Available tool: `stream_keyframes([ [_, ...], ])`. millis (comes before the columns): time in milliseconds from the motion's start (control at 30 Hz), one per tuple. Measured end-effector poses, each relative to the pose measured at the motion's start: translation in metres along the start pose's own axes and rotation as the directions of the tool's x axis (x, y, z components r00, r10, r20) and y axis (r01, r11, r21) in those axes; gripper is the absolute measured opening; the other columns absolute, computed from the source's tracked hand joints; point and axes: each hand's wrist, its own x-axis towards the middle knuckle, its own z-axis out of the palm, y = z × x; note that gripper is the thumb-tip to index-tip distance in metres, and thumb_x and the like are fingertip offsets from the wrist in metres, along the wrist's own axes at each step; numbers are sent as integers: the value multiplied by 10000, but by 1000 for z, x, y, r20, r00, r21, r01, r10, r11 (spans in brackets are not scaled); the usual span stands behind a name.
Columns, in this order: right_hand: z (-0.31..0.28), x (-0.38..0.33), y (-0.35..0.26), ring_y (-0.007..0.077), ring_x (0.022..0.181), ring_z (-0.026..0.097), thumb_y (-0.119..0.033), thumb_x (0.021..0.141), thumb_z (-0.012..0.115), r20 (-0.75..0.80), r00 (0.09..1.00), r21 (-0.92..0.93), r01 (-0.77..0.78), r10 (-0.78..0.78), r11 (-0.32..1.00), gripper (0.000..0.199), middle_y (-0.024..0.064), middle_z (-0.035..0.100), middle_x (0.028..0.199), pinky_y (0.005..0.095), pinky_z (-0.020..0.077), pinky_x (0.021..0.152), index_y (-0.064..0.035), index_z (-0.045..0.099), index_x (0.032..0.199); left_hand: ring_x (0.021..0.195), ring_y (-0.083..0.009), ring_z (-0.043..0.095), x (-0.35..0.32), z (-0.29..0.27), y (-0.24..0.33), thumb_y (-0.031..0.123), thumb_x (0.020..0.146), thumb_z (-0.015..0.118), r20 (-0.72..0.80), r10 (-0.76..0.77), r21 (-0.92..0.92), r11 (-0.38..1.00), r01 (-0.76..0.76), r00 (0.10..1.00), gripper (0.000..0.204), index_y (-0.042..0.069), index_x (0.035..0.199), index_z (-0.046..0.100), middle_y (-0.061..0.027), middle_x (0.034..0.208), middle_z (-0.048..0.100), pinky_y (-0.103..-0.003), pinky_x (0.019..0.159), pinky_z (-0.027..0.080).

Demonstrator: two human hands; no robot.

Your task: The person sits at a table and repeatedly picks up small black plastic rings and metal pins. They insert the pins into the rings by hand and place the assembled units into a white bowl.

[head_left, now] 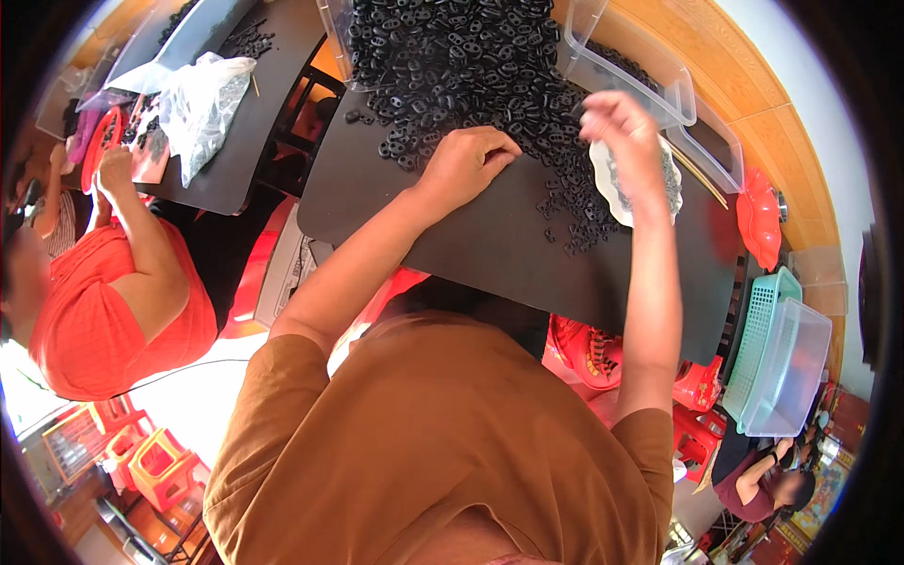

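Head view: dark tabletop (pixel 527 250) heaped with black pieces (pixel 452 56), wooden wall (pixel 753 85) alongside; left hand (pixel 466 162) curled, right hand (pixel 626 141) bent above white dish (pixel 603 168), both grips unclear.

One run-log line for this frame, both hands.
left hand: curled beside heap of black two-hole pieces | right hand: over white scalloped dish, grip unclear | nearby: red dish, further right

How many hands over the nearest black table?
2: left hand at the near edge of the piled black two-holed pieces, right hand partly over the white scalloped dish. No others appear hidden there.
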Motion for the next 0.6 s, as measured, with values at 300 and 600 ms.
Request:
stream_keyframes([
  [300, -44, 53, -15, 127, 895, 651, -79, 888, 694, -444, 833, -246, 240, -329, 939, 304, 88, 676, 1060, 261, 498, 821, -14, 630, 1177, 921, -227, 667, -18, -39, 31, -36, 793, 707, -250, 218, 143, 972, -187, 943, 217, 59, 988, 716, -88, 988, 701, -321, 753, 545],
  [600, -32, 4, 29, 69, 846, 614, -39, 889, 663, -388, 891, -304, 117, -235, 945, 176, 18, 691, 905, 242, 488, 771, -29, 680, 1064, 1217, -332, 569, -60, -132, -44, 130, 951, 583, -287, -98, 449, 865, 224, 953, 323, 30, 1257, 596, -193, 1245, 619, -376, 1016, 437],
])
